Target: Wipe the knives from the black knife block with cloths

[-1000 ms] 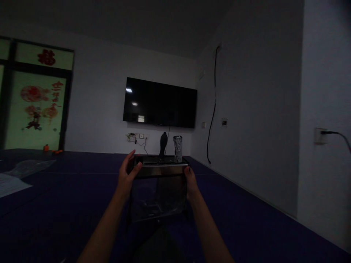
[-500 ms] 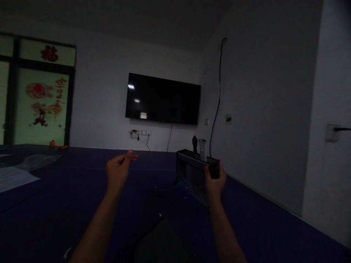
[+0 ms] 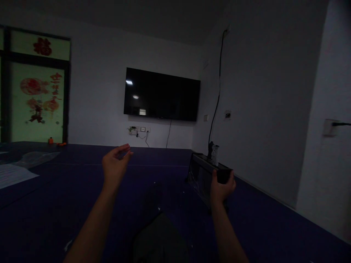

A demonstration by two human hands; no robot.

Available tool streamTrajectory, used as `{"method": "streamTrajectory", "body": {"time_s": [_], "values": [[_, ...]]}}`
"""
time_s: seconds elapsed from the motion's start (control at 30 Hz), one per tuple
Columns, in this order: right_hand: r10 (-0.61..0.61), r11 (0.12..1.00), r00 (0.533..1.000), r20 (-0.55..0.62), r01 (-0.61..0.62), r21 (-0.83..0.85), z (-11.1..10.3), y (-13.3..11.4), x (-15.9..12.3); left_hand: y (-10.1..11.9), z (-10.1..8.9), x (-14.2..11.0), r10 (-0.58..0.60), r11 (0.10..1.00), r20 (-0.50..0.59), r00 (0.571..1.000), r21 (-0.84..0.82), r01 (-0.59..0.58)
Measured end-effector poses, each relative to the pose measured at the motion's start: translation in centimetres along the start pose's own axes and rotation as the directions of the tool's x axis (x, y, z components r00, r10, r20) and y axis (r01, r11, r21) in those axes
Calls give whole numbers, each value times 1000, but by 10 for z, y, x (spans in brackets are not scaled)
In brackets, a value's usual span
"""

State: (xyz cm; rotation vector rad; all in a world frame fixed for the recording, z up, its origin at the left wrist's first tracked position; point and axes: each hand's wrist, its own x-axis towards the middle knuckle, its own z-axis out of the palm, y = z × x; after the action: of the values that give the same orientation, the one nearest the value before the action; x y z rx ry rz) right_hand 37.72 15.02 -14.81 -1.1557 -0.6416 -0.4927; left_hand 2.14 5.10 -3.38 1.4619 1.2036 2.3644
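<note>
On the right, my right hand (image 3: 222, 190) grips the near end of a long dark box-shaped object (image 3: 201, 179), thumb on one side and fingers on the other. The box stands on the dark blue surface, and its side has a shiny film-like look. A black upright piece (image 3: 210, 149) and a clear plastic-wrapped piece (image 3: 215, 155) stand on its top; their kind is too dark to tell. To the left, my left hand (image 3: 115, 162) is raised over the surface with nothing in it, thumb and curled fingers a little apart.
Clear plastic sheeting (image 3: 40, 159) and a white paper (image 3: 16, 175) lie at the left. Small orange items (image 3: 51, 141) sit at the far left edge. A wall (image 3: 263, 128) runs along the right side. Small white scraps dot the blue surface (image 3: 68, 197).
The box has shifted right with my right hand on it, and its top pieces have gone along. My left hand's thumb and fingers have parted from a pinch. The camera view has tilted slightly.
</note>
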Motion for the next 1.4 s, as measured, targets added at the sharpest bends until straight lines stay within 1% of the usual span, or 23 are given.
{"method": "streamTrajectory", "body": {"time_s": [0.17,0.37,0.47,0.57,0.63,0.67,0.7,0.73,0.8,0.83,0.87,0.9,0.93,0.97,1.03,1.07,1.1,1.13,1.17,1.2,1.27,1.33,1.4], "values": [[-13,999,1000,12,13,-41,3,-3,-6,4,-3,-1,-18,999,20,1000,48,17],[-17,996,999,39,20,-82,5,-6,-11,-2,-3,3,-12,998,19,1000,-62,14],[-5,994,999,50,10,-110,1,-10,-13,4,-6,3,-29,995,31,999,-95,32],[-9,989,1000,20,12,-149,-7,-27,-11,16,-10,2,-94,991,23,995,-93,95],[-88,985,996,15,89,-146,-12,-48,-6,24,-13,1,-123,990,6,992,-64,123],[-134,985,990,55,139,-106,-13,-60,-3,28,-15,1,-121,991,0,993,-50,121],[-154,986,975,160,162,-37,-13,-73,-1,31,-16,1,-113,993,1,994,-38,113],[-161,987,926,341,158,37,-11,-86,-1,33,-17,1,-101,994,4,995,-27,101],[-202,979,823,531,174,102,-6,-111,-6,36,-20,1,-100,995,11,995,-14,101],[-231,973,745,625,185,139,-2,-121,-12,38,-21,1,-117,993,11,993,-15,117],[-264,964,642,720,193,182,1,-130,-21,40,-22,2,-136,991,12,991,-17,136],[-298,954,511,807,196,228,4,-137,-32,41,-23,2,-149,989,14,989,-18,150],[-324,943,360,875,193,270,5,-143,-44,43,-24,2,-155,988,23,988,-14,156],[-338,934,192,921,185,304,6,-147,-57,45,-25,2,-158,987,37,987,-4,158],[-320,924,-147,936,171,343,3,-151,-83,48,-27,2,-159,987,76,984,22,158],[-285,923,-296,912,170,344,1,-152,-95,50,-28,2,-165,986,96,982,34,162],[-234,925,-418,878,183,334,-1,-152,-105,51,-29,2,-173,985,116,978,42,169],[-176,927,-502,847,206,315,-3,-152,-113,51,-30,2,-180,984,135,974,47,175],[-123,927,-562,818,229,297,-4,-151,-119,52,-30,2,-183,983,152,971,52,177],[-74,927,-603,795,252,278,-5,-151,-122,52,-31,3,-183,983,165,969,60,176],[-6,927,-641,767,284,244,-5,-151,-120,52,-31,3,-182,982,175,968,77,170],[22,931,-643,766,292,218,-4,-152,-108,52,-31,4,-174,984,179,968,82,161],[12,940,-608,794,277,197,-6,-155,-85,52,-31,5,-165,985,182,969,74,154]]}}
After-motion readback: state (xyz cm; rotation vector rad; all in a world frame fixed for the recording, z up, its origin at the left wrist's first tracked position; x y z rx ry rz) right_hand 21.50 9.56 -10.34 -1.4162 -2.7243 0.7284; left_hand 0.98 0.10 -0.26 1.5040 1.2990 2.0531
